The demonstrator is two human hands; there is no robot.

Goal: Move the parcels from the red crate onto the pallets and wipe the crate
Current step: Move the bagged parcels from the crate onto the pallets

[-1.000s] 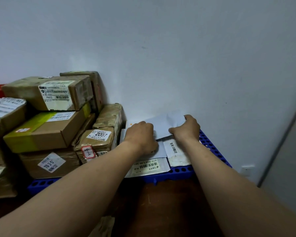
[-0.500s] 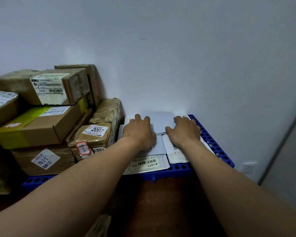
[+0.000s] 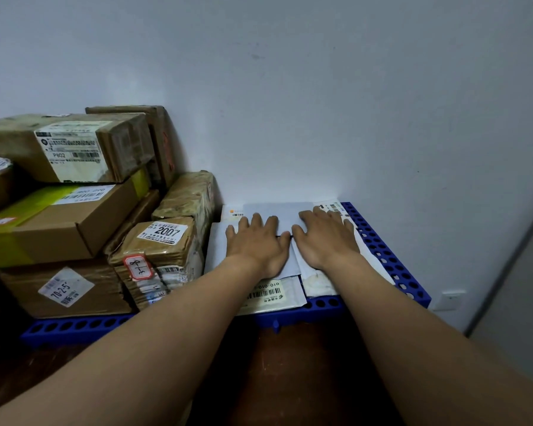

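A blue perforated pallet (image 3: 391, 259) lies on the floor against the white wall. Several flat white envelope parcels lie stacked on its right part. The top one is a pale grey envelope (image 3: 279, 212). My left hand (image 3: 256, 245) presses flat on the stack with straight spread fingers. My right hand (image 3: 323, 238) lies flat beside it, fingers spread over the grey envelope's right end and a labelled white envelope (image 3: 331, 207). Another white envelope with a barcode label (image 3: 268, 293) sticks out at the pallet's front edge. The red crate is out of view.
Several taped brown cardboard boxes are piled on the pallet's left part, one labelled 2007 (image 3: 163, 238), one labelled 70-2-5 (image 3: 65, 287). Dark brown floor (image 3: 290, 364) lies in front. A white wall socket (image 3: 451, 299) sits low at right.
Both hands held the grey envelope tilted up by its edges; they laid it flat on the stack and now press on it with fingers spread.
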